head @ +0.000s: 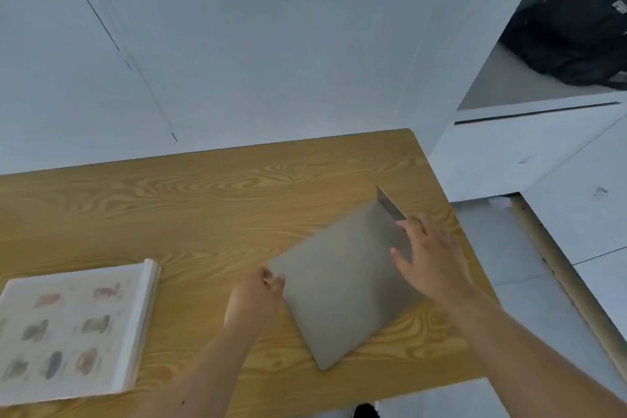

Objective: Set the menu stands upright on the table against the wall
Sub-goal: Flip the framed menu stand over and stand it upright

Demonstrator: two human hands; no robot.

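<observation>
A grey menu stand (342, 285) lies tilted on the right part of the wooden table (190, 204), its far edge raised off the surface. My left hand (256, 295) pinches its left corner. My right hand (431, 258) grips its right edge with fingers spread over the top. A second menu stand (74, 329), white with small food pictures, lies flat at the table's left front. The white wall (254, 44) rises behind the table's far edge.
A white cabinet (529, 149) stands right of the table, with a black bag (576, 30) in its open shelf. The table's right edge drops to a pale tiled floor (509, 268). A dark shoe (364, 411) shows at the bottom.
</observation>
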